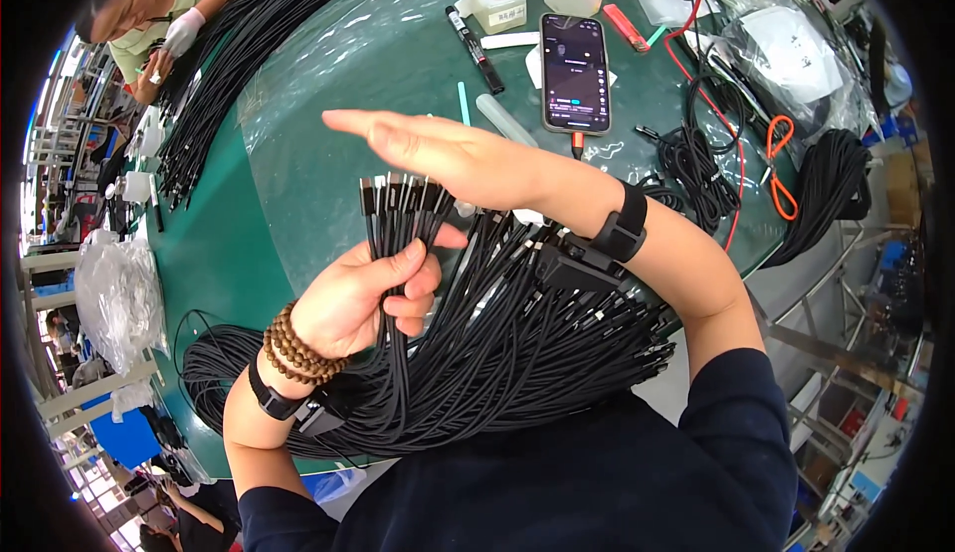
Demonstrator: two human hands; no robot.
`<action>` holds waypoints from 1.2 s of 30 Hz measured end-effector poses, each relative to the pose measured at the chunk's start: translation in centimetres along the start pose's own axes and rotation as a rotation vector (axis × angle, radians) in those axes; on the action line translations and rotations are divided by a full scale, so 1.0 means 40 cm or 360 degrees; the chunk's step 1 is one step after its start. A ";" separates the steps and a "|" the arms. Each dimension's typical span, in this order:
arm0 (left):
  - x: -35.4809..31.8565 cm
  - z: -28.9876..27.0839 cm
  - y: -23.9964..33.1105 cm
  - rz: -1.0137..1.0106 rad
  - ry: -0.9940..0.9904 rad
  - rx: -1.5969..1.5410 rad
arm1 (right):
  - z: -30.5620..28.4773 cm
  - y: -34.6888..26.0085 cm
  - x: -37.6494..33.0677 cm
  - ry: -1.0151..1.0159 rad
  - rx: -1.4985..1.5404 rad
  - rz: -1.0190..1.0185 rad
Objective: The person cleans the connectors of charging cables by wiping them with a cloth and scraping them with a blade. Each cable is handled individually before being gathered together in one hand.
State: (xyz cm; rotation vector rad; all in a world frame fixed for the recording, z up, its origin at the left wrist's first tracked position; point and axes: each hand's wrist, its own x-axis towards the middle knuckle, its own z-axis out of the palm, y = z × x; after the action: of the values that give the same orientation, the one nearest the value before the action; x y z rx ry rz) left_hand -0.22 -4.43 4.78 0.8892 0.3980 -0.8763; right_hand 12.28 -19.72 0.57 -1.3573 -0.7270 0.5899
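My left hand (373,293) is closed round a bunch of black cables (391,224), whose metal-tipped plugs point upward and stand close together above my fist. Just over those plug ends is my right hand (453,159), held flat with its fingers stretched out to the left and nothing gripped in it. Whether its underside touches the plugs I cannot tell. Below and between my arms lies a large heap of black cables (477,373), with many plug ends gathered on its right side. The lower ends of the held bunch run into this heap.
A phone (575,75) with an orange plug lies on the green table (204,264). Near it are a black marker (475,50), a lidded bottle (497,2) and coiled cable (701,174). At the far left a person in a white glove (183,33) handles another cable bundle (234,65).
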 end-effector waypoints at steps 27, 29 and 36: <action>-0.014 -0.047 0.009 0.0016 -0.0937 0.0537 | 0.100 -0.038 -0.044 -0.0075 0.1110 0.1126; -0.012 -0.051 0.011 0.0016 -0.0929 0.0556 | 0.097 -0.050 -0.047 -0.0067 0.1042 0.1169; -0.012 -0.074 0.000 0.0185 -0.0877 0.0750 | 0.099 0.026 -0.037 -0.0255 0.1105 0.1009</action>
State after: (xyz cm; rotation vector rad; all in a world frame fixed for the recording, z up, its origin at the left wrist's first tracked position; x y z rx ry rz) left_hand -0.38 -1.82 3.33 1.0383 -0.3496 -1.0826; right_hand 8.35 -18.13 -0.42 -0.8657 -0.1513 1.3260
